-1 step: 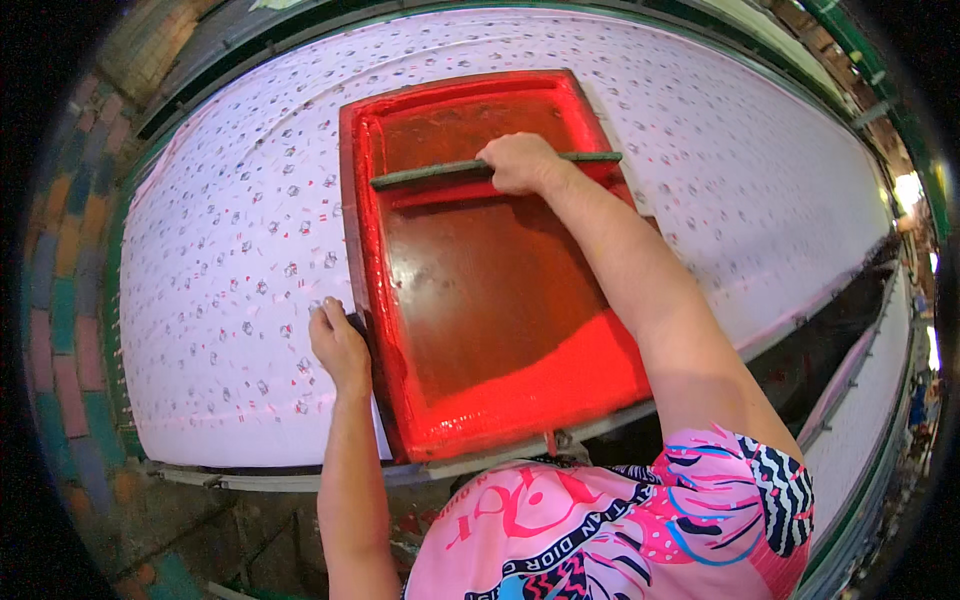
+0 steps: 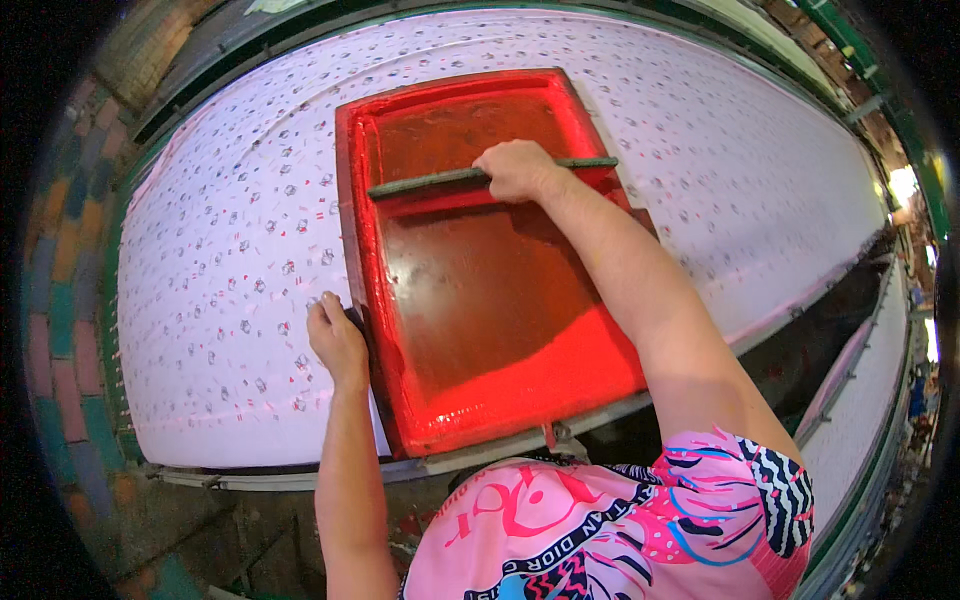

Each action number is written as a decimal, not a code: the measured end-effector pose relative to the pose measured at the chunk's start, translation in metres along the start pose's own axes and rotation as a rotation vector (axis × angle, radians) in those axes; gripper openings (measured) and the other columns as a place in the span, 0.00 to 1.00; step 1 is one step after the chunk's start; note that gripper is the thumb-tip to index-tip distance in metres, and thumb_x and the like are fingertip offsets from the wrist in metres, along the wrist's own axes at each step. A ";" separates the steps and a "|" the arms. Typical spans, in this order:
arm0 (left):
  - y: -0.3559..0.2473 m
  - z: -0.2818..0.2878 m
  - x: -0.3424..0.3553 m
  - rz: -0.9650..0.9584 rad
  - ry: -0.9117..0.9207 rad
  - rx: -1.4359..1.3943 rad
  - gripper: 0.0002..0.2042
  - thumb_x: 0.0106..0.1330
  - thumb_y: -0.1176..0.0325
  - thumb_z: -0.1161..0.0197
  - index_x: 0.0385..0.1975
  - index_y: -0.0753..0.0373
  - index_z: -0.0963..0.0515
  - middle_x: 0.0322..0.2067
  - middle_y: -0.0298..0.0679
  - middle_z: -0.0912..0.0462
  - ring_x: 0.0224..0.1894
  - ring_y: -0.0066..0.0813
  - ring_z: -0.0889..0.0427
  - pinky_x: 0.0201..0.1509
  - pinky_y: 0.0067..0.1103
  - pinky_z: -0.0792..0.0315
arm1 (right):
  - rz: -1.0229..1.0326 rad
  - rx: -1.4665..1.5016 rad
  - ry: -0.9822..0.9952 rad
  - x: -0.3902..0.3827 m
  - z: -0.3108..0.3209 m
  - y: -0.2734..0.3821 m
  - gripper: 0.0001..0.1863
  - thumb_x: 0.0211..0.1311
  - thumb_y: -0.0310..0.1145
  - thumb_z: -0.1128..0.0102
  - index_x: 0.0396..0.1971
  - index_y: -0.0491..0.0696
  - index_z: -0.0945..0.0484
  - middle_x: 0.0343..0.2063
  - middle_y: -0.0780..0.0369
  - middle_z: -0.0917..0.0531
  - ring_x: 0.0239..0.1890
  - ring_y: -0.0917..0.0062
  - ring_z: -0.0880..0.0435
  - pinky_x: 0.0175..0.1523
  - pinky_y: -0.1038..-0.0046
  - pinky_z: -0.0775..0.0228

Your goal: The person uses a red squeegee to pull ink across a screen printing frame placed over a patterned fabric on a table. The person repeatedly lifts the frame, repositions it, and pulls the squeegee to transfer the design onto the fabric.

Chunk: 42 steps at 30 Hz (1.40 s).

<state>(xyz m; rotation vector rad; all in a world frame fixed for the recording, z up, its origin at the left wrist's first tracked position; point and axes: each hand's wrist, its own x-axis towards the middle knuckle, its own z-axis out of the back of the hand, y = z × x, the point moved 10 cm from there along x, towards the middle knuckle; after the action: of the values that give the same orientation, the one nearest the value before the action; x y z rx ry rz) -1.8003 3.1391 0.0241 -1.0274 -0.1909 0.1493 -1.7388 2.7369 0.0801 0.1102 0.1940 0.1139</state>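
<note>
A screen printing frame (image 2: 352,230) with red walls lies on white printed fabric (image 2: 235,230). Red ink (image 2: 540,370) covers the near part of its mesh, while the middle looks dark brownish red. My right hand (image 2: 518,170) is closed around the middle of a long, dark green squeegee (image 2: 425,184). This bar spans the frame crosswise in its far half. At the frame's left side, my left hand (image 2: 338,340) has its fingers curled by a dark piece (image 2: 356,322) along the outer edge. The fingers' undersides are hidden.
The fabric carries small grey and red motifs and covers a long table, with a pale rail (image 2: 250,482) along its near edge. Coloured paving (image 2: 62,370) lies to the left. Another white-covered surface (image 2: 850,400) stands at the right, past a dark gap.
The squeegee and my right hand have moved slightly toward me inside the frame. My left hand keeps its place at the frame's side.
</note>
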 end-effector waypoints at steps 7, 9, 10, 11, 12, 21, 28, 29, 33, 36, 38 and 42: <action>-0.021 -0.008 -0.002 -0.141 0.032 0.073 0.28 0.83 0.50 0.46 0.35 0.75 0.17 0.36 0.65 0.15 0.42 0.66 0.18 0.51 0.49 0.27 | -0.035 -0.002 0.011 -0.138 -0.031 0.066 0.13 0.58 0.33 0.37 0.42 0.55 0.09 0.40 0.56 0.07 0.46 0.55 0.07 0.53 0.49 0.15; -0.028 -0.008 0.003 -0.149 0.041 0.106 0.29 0.82 0.48 0.46 0.36 0.75 0.16 0.37 0.66 0.14 0.42 0.68 0.16 0.52 0.50 0.26 | -0.031 -0.001 -0.015 -0.168 -0.030 0.086 0.13 0.58 0.32 0.37 0.42 0.55 0.09 0.39 0.56 0.07 0.46 0.55 0.07 0.53 0.49 0.15; -0.023 -0.006 0.004 -0.119 0.051 0.120 0.30 0.82 0.46 0.46 0.38 0.74 0.15 0.38 0.65 0.13 0.44 0.66 0.15 0.53 0.49 0.26 | -0.039 0.022 0.009 -0.184 -0.034 0.099 0.13 0.57 0.32 0.36 0.42 0.56 0.09 0.39 0.56 0.07 0.46 0.55 0.07 0.52 0.49 0.15; -0.017 -0.005 0.007 -0.094 0.060 0.128 0.31 0.82 0.45 0.46 0.39 0.74 0.15 0.40 0.64 0.12 0.45 0.65 0.14 0.54 0.48 0.25 | -0.026 0.010 0.006 -0.199 -0.038 0.110 0.13 0.57 0.32 0.35 0.42 0.56 0.09 0.39 0.56 0.07 0.46 0.55 0.07 0.52 0.49 0.15; -0.017 -0.007 0.006 -0.074 0.074 0.131 0.32 0.81 0.43 0.46 0.40 0.74 0.14 0.41 0.62 0.11 0.46 0.63 0.14 0.56 0.47 0.25 | -0.022 -0.004 0.001 -0.213 -0.044 0.115 0.13 0.57 0.32 0.35 0.42 0.56 0.09 0.39 0.56 0.07 0.46 0.55 0.07 0.51 0.49 0.14; -0.016 -0.008 0.007 -0.076 0.053 0.184 0.32 0.80 0.44 0.48 0.40 0.73 0.14 0.43 0.66 0.11 0.50 0.68 0.13 0.59 0.50 0.24 | 0.053 0.033 -0.127 -0.304 -0.068 0.161 0.14 0.58 0.33 0.28 0.45 0.55 0.11 0.41 0.59 0.12 0.48 0.59 0.10 0.51 0.53 0.15; -0.009 -0.016 0.019 -0.094 0.075 0.256 0.28 0.80 0.49 0.50 0.41 0.73 0.15 0.46 0.67 0.13 0.51 0.71 0.16 0.61 0.52 0.25 | 0.203 0.118 -0.364 -0.349 -0.075 0.175 0.31 0.58 0.58 0.22 0.47 0.47 0.14 0.46 0.55 0.15 0.54 0.58 0.16 0.59 0.57 0.23; -0.008 -0.015 0.019 -0.114 0.059 0.295 0.28 0.80 0.49 0.50 0.42 0.73 0.15 0.46 0.67 0.13 0.51 0.71 0.16 0.61 0.52 0.25 | 0.192 0.127 -0.358 -0.351 -0.076 0.173 0.32 0.59 0.60 0.24 0.48 0.46 0.14 0.47 0.55 0.14 0.55 0.58 0.16 0.61 0.56 0.24; -0.015 -0.014 0.012 -0.149 0.003 0.456 0.27 0.81 0.51 0.52 0.44 0.72 0.15 0.47 0.68 0.13 0.51 0.71 0.15 0.61 0.52 0.25 | 0.330 0.227 -0.393 -0.366 -0.072 0.157 0.31 0.62 0.60 0.26 0.47 0.44 0.14 0.47 0.54 0.14 0.57 0.59 0.16 0.63 0.55 0.25; -0.021 -0.008 0.011 -0.116 -0.049 0.586 0.26 0.81 0.52 0.52 0.45 0.72 0.15 0.49 0.67 0.13 0.53 0.70 0.15 0.61 0.52 0.25 | 0.435 0.470 -0.435 -0.383 -0.058 0.118 0.25 0.67 0.53 0.29 0.49 0.47 0.12 0.50 0.54 0.13 0.59 0.57 0.16 0.66 0.55 0.26; -0.029 -0.012 0.005 -0.036 -0.048 0.652 0.26 0.82 0.52 0.52 0.46 0.71 0.14 0.50 0.65 0.12 0.54 0.69 0.14 0.62 0.52 0.24 | 0.394 0.543 -0.505 -0.393 -0.045 0.071 0.20 0.68 0.48 0.29 0.50 0.49 0.11 0.52 0.53 0.13 0.60 0.55 0.17 0.67 0.54 0.26; -0.043 -0.012 -0.004 -0.025 -0.081 0.784 0.27 0.83 0.51 0.52 0.48 0.70 0.12 0.50 0.61 0.11 0.53 0.65 0.12 0.60 0.51 0.22 | 0.114 0.709 -0.629 -0.398 -0.034 -0.037 0.16 0.67 0.33 0.29 0.53 0.49 0.11 0.57 0.52 0.14 0.64 0.53 0.19 0.70 0.52 0.29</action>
<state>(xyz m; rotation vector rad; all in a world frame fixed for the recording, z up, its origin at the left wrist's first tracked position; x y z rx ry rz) -1.7998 3.1065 0.0548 -0.2393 -0.1947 0.2199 -2.1303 2.6550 0.1162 0.8514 -0.4115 0.1145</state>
